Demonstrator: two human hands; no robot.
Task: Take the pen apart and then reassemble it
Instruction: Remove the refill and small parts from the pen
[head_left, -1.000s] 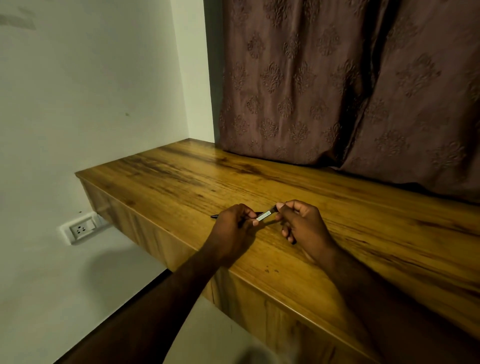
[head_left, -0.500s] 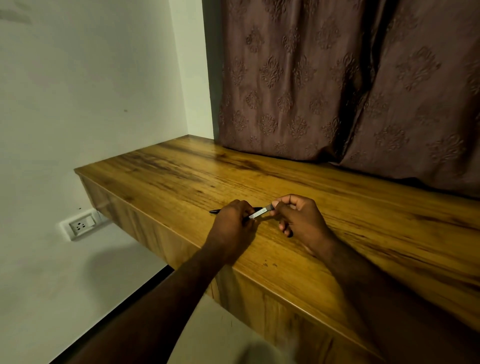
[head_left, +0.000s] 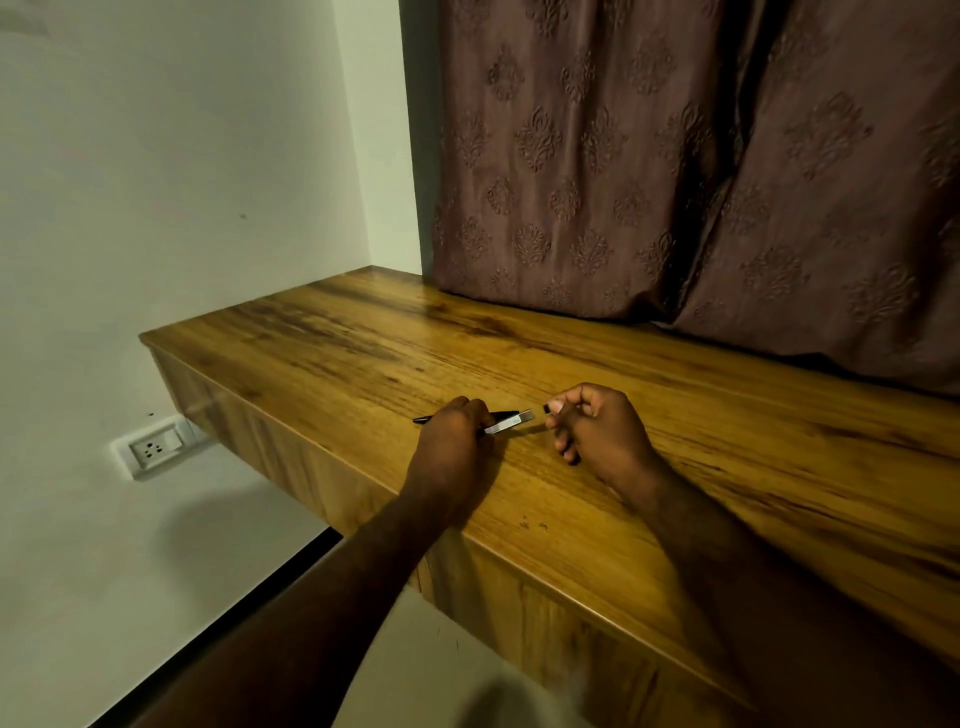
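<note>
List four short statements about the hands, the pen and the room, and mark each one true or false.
1. The left hand grips the pen over the wooden desk. True.
2. The right hand touches the pen's silver end. False: a gap separates them, and the right hand pinches a small dark piece of its own.
3. A wall socket sits on the wall below the desk's left end. True.
4. The curtain behind the desk is plain blue. False: it is brownish-mauve with an embossed pattern.
</note>
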